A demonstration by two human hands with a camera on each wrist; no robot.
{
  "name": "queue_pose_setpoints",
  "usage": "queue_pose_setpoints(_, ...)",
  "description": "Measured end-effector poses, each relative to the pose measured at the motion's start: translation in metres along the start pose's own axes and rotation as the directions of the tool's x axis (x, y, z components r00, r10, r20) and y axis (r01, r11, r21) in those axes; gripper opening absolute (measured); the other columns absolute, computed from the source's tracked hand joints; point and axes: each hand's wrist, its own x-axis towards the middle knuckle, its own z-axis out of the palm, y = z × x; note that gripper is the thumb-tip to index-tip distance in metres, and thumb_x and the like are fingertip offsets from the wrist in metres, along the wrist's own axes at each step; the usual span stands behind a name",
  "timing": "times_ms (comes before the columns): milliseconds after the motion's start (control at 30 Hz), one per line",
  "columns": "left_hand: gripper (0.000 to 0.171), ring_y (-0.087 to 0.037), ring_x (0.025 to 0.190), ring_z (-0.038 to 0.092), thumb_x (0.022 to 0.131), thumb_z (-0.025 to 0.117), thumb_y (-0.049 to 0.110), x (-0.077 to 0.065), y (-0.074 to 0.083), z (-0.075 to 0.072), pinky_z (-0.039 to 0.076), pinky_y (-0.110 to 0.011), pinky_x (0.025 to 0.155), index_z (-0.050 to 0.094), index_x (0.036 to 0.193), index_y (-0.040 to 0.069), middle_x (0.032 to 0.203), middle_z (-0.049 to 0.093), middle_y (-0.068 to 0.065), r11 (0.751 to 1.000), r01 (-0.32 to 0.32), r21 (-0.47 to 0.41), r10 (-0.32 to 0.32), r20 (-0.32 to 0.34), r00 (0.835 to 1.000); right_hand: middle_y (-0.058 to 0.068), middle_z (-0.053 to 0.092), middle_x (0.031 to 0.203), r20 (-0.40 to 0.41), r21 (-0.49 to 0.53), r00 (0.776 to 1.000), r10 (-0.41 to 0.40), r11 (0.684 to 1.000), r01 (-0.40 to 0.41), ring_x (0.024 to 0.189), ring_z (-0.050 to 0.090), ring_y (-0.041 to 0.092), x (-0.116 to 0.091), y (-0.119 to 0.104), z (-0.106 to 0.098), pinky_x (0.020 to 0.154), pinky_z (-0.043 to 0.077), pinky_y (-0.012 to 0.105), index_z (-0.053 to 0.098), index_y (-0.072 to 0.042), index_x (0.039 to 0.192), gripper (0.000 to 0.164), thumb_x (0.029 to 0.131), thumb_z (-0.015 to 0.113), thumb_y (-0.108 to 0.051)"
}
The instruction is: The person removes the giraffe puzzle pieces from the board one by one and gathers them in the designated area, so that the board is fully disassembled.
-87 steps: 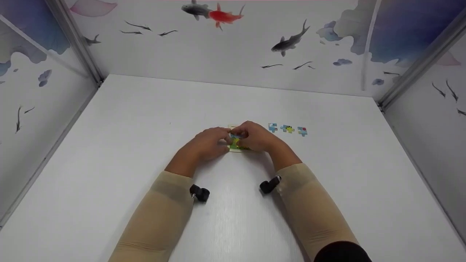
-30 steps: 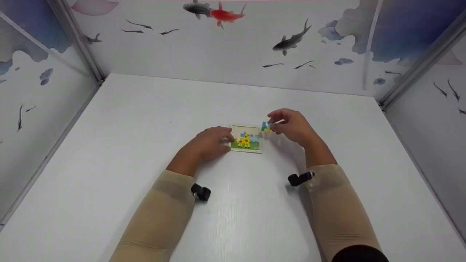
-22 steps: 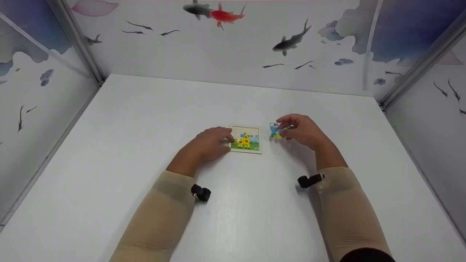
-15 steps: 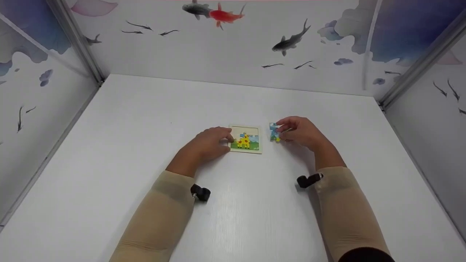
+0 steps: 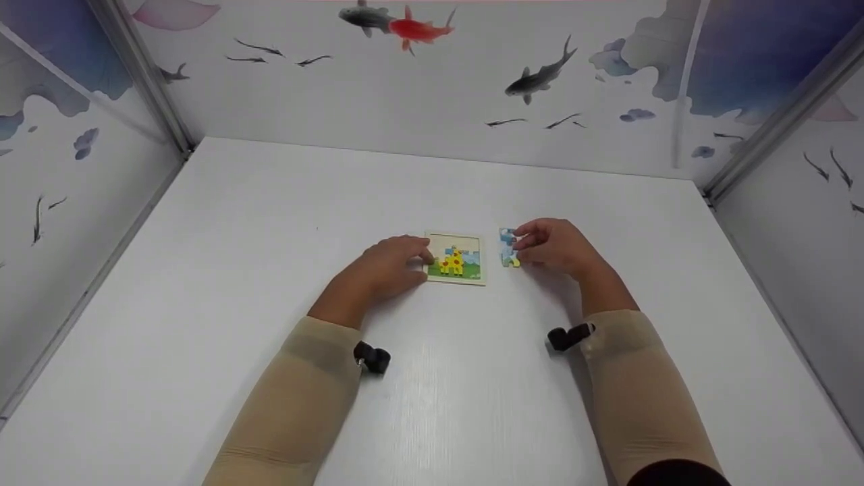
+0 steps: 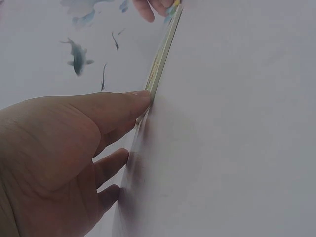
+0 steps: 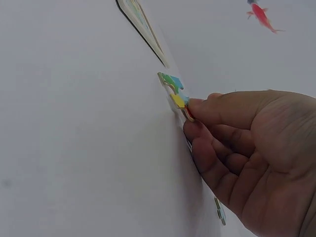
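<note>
From the head, the left hand rests loosely against the giraffe puzzle tray's left edge; white tabletop spreads on every side. The right hand pinches a jigsaw piece just right of the tray.

Left wrist: the thumb touches the tray's near corner.

Right wrist: a second piece lies beyond the fingers.

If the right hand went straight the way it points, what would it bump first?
Beyond its pinched piece, the right hand would probably meet the puzzle tray; a loose piece may lie nearer, depth unclear.
</note>
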Motion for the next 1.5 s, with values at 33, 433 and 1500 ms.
queue_pose_setpoints(33, 0.034, -0.023, 0.167, 0.024, 0.105, 0.065, 0.03, 0.0, 0.0, 0.0, 0.019, -0.051, 0.138, 0.067, 0.139, 0.03, 0.173, 0.039, 0.01, 1.0, -0.001, -0.004, 0.001, 0.0, 1.0, 0.005, 0.076, 0.12, -0.001, -0.004, 1.0, -0.002, 1.0, 0.002, 0.107, 0.067, 0.024, 0.0, 0.0, 0.0, 0.086, 0.059, 0.026, 0.07, -0.021, 0.131, 0.035, 0.097, 0.078, -0.014)
queue_pose_setpoints(433, 0.034, -0.023, 0.166, 0.028, 0.105, 0.064, 0.029, 0.002, -0.005, 0.0, 0.022, -0.05, 0.137, 0.067, 0.139, 0.027, 0.172, 0.042, 0.008, 0.999, -0.05, 0.011, 0.05, -0.017, 0.999, 0.006, 0.073, 0.123, -0.024, -0.042, 1.0, -0.01, 0.999, 0.009, 0.107, 0.068, 0.024, -0.002, -0.009, 0.0, 0.084, 0.061, 0.027, 0.07, -0.023, 0.133, 0.038, 0.097, 0.08, -0.019)
queue_pose_setpoints(1500, 0.032, -0.023, 0.166, 0.029, 0.106, 0.064, 0.031, -0.001, 0.0, -0.002, 0.024, -0.052, 0.136, 0.066, 0.138, 0.028, 0.171, 0.042, 0.008, 0.999, -0.034, 0.022, 0.034, -0.009, 0.999, 0.001, 0.068, 0.132, 0.168, -0.075, 0.971, -0.171, 0.98, 0.185, 0.116, 0.063, 0.025, 0.006, -0.059, 0.075, 0.095, 0.058, 0.037, 0.071, -0.029, 0.13, 0.038, 0.096, 0.079, -0.013)
